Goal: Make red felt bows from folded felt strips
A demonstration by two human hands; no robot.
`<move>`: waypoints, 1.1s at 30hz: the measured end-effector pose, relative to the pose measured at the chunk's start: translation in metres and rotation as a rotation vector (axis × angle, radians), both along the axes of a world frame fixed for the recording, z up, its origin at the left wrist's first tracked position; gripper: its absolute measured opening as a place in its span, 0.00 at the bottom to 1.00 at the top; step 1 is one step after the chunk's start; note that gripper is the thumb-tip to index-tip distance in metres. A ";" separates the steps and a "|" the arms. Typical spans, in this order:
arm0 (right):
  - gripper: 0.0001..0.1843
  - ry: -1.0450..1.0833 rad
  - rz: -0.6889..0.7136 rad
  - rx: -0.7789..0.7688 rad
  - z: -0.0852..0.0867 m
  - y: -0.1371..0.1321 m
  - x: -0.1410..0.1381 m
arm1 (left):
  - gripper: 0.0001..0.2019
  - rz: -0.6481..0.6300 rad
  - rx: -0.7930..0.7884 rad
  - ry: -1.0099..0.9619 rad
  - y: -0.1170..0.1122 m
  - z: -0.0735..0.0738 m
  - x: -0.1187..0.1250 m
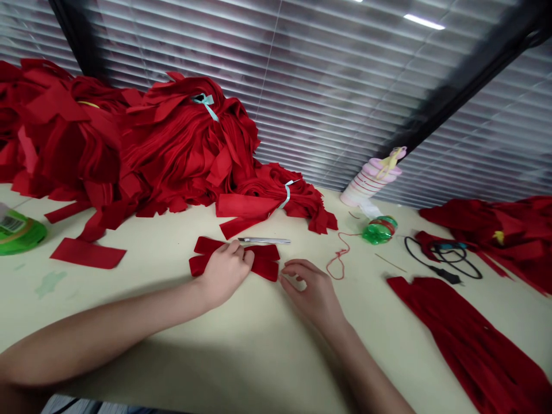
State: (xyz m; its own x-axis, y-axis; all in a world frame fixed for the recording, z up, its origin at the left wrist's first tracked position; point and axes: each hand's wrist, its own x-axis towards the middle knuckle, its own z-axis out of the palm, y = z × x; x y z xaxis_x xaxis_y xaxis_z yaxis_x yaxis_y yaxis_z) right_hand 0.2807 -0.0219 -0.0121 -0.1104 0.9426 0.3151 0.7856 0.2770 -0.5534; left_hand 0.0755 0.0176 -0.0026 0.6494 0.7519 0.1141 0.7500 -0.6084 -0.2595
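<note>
Slatted blinds [328, 86] fill the background behind a pale cream table [52, 310] heaped with red felt. The left grip [224, 273] lies over the centre of a red felt bow [267, 264], fingers together and pressed down on the crossed strips; from this view, I cannot tell whether the hidden thumb pinches anything beneath. The right grip [308, 293] sits just right of the bow, fingers loosely spread and curled, almost at its lower tail. A flat hand at the centre looks like a sound hold: soft felt shifts easily, and even pressure keeps the layered strips square and the loops level. The bow's felt looks thick and matte, its ends cut blunt. Just ahead of the left grip, a slim steel knife [263, 240] lies on the table beside the bow's upper edge. Farther ahead of both grips, felt heaps [185, 155] rise in shaggy folds, bound with pale blue ribbon [206, 105]. Right of the right grip, a loose red thread [340, 253] curls, with a black cord [406, 244] beyond it and a long felt strip [470, 345] nearer.
</note>
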 end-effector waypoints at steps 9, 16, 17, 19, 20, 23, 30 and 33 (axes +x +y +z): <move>0.04 0.014 0.017 -0.017 -0.001 -0.001 -0.001 | 0.04 -0.001 0.012 0.021 0.000 0.000 0.000; 0.05 0.020 0.036 -0.035 -0.002 0.000 -0.004 | 0.05 -0.002 0.014 0.013 0.001 -0.001 0.000; 0.05 0.022 0.039 -0.036 -0.002 0.000 -0.004 | 0.04 -0.001 0.014 0.012 0.001 -0.001 0.000; 0.04 0.029 0.046 -0.038 -0.002 0.000 -0.005 | 0.05 -0.001 0.014 0.010 0.001 -0.002 0.000; 0.03 0.033 0.048 -0.039 -0.002 0.000 -0.005 | 0.05 -0.001 0.015 0.008 0.001 -0.002 0.000; 0.01 0.045 0.053 -0.043 -0.003 0.000 -0.006 | 0.05 -0.002 0.015 0.003 0.002 -0.003 0.000; 0.02 0.070 0.066 -0.070 -0.010 0.001 -0.009 | 0.04 -0.001 0.011 -0.016 0.001 -0.002 -0.002; 0.03 0.079 0.065 -0.083 -0.011 0.002 -0.008 | 0.04 0.002 0.003 -0.027 0.002 -0.003 -0.003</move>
